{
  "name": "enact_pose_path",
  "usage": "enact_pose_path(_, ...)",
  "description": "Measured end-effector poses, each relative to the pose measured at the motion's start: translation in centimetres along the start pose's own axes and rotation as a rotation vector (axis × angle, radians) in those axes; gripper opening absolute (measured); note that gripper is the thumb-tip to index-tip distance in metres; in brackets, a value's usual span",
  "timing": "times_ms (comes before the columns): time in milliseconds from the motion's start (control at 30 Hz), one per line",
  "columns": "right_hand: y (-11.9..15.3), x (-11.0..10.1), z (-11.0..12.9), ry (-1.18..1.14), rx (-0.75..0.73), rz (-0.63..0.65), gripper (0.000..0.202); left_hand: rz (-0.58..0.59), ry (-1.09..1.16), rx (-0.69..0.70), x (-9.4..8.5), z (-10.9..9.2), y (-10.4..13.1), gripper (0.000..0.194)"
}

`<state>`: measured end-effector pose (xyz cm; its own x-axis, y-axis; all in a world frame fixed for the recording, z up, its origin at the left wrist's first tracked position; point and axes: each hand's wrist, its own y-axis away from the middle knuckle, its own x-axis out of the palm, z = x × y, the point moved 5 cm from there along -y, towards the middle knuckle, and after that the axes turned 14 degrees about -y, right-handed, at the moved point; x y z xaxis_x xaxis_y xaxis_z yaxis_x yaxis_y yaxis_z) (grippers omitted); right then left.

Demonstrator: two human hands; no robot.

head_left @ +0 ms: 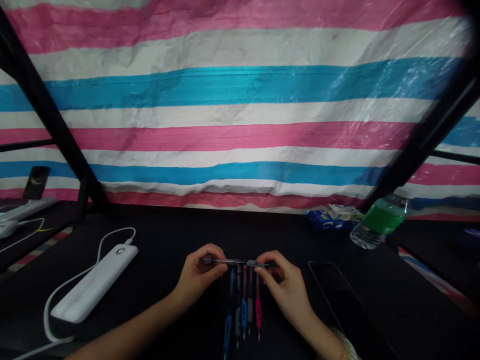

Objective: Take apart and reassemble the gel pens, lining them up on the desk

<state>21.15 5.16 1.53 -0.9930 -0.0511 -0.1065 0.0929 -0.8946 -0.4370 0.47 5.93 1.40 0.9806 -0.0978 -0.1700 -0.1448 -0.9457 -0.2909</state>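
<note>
Between my two hands a clear-barrelled pen (235, 261) lies level, crosswise. My left hand (202, 267) pinches its left end between thumb and fingers. The darker right end, with a grey part, is pinched by my right hand (281, 277). Just below it several pens lie side by side on the black table, pointing toward me. Among them are a blue pen (228, 327) at the left, a light blue one (244, 312) in the middle and a pink one (258, 314) at the right. Grey-gripped pens lie between these.
A white power strip (95, 285) with a white cable lies at left. At right lies a dark phone (348, 300). Behind it are a bottle of green liquid (382, 220) and a blue packet (324, 220) with a small box (344, 212). A striped tarp (240, 115) hangs behind.
</note>
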Motion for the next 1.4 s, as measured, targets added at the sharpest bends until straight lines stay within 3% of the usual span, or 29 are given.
enact_pose_path(467, 0.1, 0.2, 0.5, 0.095, -0.003, 0.114, 0.025, 0.032, -0.115, 0.021, 0.0, 0.1, 0.1, 0.013)
enact_pose_path(600, -0.1, 0.5, 0.6, 0.036, 0.033, 0.144, 0.018, -0.011, -0.078, -0.043, 0.0, 0.4, 0.1, 0.015)
enact_pose_path(700, -0.2, 0.5, 0.4, -0.024, 0.052, 0.119, 0.028, -0.054, -0.016, -0.124, -0.2, 1.0, 0.1, 0.017)
enact_pose_path(833, -0.1, 0.3, -0.1, -0.013, 0.06, 0.078, 0.013, -0.06, 0.031, -0.167, -0.2, 1.6, 0.1, 0.019)
enact_pose_path(933, 0.0, 0.1, 0.0, 0.075, 0.039, 0.087, 0.013, -0.047, 0.064, -0.184, -0.1, 1.8, 0.1, 0.02)
enact_pose_path(1067, 0.0, 0.2, 0.8, 0.153, -0.05, 0.145, 0.033, -0.045, 0.093, -0.167, 0.0, 1.7, 0.1, 0.02)
enact_pose_path(1333, 0.1, 0.8, 0.9, 0.14, -0.041, 0.179, 0.012, -0.053, 0.067, -0.178, -0.1, 1.6, 0.2, 0.02)
enact_pose_path(1400, 0.1, 0.9, 1.2, 0.192, -0.051, 0.21, 0.02, -0.045, 0.079, -0.167, -0.1, 1.6, 0.2, 0.02)
